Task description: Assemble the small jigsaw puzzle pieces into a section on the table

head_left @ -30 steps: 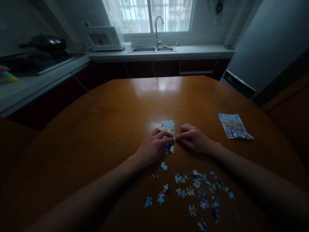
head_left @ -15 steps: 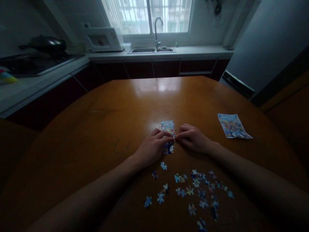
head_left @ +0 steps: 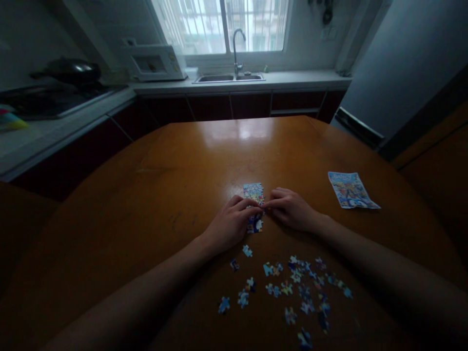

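Observation:
A partly joined jigsaw puzzle (head_left: pixel 253 191) lies on the wooden table in front of me, a narrow upright strip with knobbed right edge. Across its middle rests my left hand (head_left: pixel 234 222), fingers bent together and tips at the strip's right edge, hiding part of the picture. My right hand (head_left: pixel 290 208) comes from the other side, thumb and forefinger pinched at that same edge, almost touching the left fingertips. The small puzzle piece between them is mostly covered. Nearer to me, loose puzzle pieces (head_left: pixel 307 306) are scattered, with a light blue piece (head_left: pixel 247 250) just below the strip.
A creased picture sheet (head_left: pixel 353 190) lies on the wooden table (head_left: pixel 204 156) to the right. Beyond the table run a counter with a sink (head_left: pixel 215 78), a microwave (head_left: pixel 157 62) and, at left, a dark pan (head_left: pixel 73 70) on the stove. A fridge (head_left: pixel 398 68) stands right.
My right fingertips have edged slightly left with the left fingertips, staying at the puzzle's right edge. The whole view has shifted a little; the loose pieces lie as before.

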